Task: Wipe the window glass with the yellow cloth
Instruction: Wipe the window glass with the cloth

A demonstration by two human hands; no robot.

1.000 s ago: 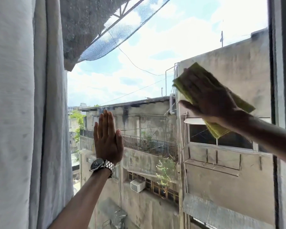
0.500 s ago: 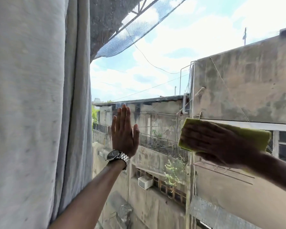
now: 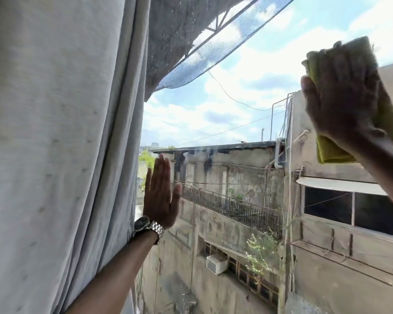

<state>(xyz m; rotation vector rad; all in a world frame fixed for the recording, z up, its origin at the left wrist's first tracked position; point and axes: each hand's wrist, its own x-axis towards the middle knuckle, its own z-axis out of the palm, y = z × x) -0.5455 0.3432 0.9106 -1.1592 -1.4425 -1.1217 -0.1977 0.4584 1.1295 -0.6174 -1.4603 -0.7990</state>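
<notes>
The window glass (image 3: 236,91) fills the middle and right of the head view, with sky and grey buildings behind it. My right hand (image 3: 340,94) is high at the right edge, spread flat over the folded yellow cloth (image 3: 331,152) and pressing it to the pane. The cloth shows above my fingertips and below my palm. My left hand (image 3: 160,196), with a silver watch on its wrist, rests flat and open against the glass lower left, fingers together and pointing up.
A grey curtain (image 3: 59,143) hangs along the whole left side, right beside my left forearm. Outside the glass are a dark net canopy (image 3: 191,41), cables and a railed rooftop.
My right hand has carried the cloth from mid-height up and to the right on the glass. The view has swung left, showing more curtain. My left hand stays flat on the pane.
</notes>
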